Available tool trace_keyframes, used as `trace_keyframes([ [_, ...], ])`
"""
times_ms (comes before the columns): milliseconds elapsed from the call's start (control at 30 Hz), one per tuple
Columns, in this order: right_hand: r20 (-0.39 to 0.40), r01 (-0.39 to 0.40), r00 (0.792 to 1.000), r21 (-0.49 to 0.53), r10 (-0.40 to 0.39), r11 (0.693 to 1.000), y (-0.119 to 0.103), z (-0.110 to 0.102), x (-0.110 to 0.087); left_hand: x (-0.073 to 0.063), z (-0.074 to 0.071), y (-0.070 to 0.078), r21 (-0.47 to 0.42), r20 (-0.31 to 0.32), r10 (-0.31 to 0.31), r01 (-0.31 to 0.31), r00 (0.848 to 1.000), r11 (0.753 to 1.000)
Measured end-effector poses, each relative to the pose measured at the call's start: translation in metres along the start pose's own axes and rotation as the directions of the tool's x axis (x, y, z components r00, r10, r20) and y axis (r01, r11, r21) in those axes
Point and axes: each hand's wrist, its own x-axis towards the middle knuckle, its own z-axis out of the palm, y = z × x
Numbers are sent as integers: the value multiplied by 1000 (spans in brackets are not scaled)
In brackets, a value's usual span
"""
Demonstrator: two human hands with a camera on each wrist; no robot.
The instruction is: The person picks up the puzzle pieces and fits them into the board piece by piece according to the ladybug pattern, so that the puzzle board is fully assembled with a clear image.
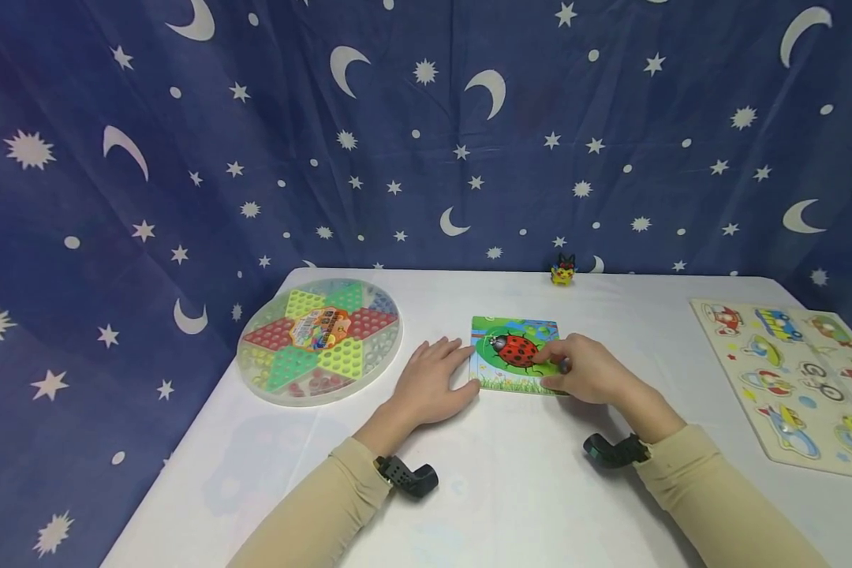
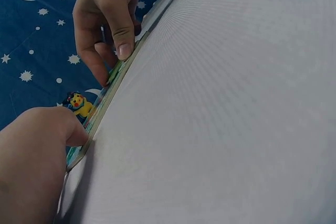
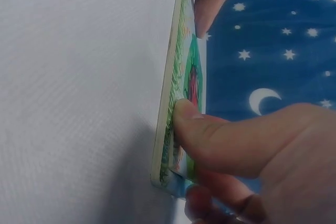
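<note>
A small ladybug jigsaw puzzle (image 1: 497, 383) lies flat on the table, its picture a red, black-spotted ladybug on green. My left hand (image 1: 433, 383) rests at its left side with fingers extended, the thumb at the near left corner. On the right side, my right hand (image 1: 589, 368) pinches a puzzle piece (image 3: 177, 162) between thumb and curled fingers. In the right wrist view this piece sits slightly raised and skewed over the puzzle's corner. The right fingertips cover part of the picture's right edge.
A round Chinese checkers board (image 1: 270, 388) stands left of my left hand. Far right lies a wooden peg puzzle (image 1: 752, 394) with vehicle pictures. A small yellow figurine (image 1: 562, 272) stands at the table's back edge, before a blue star-and-moon curtain (image 1: 412, 158).
</note>
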Motion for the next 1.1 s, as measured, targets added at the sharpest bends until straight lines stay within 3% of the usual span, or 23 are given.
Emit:
trace_keyframes([
  [500, -1, -27, 1000, -29, 27, 999, -4, 5, 2, -1, -2, -3, 0, -2, -10, 10, 1000, 1000],
  [633, -19, -6, 1000, -181, 2, 984, -12, 6, -10, 0, -1, -1, -7, -4, -1, 1, 1000, 1000],
  [733, -53, 53, 996, -320, -73, 946, -18, 8, -22, 3, -1, 1, -6, 0, 3, -3, 1000, 1000],
  [833, -85, 77, 989, -381, -118, 921, -22, 11, -29, 4, 0, 3, -2, 3, 7, -7, 1000, 1000],
  [967, -104, 39, 991, -338, -78, 940, -23, 9, -28, 5, 0, 3, 2, 2, 9, -9, 1000, 1000],
  [1100, -124, -2, 992, -202, -23, 979, -16, 5, -24, 4, -1, 2, -9, 3, -9, 9, 1000, 1000],
])
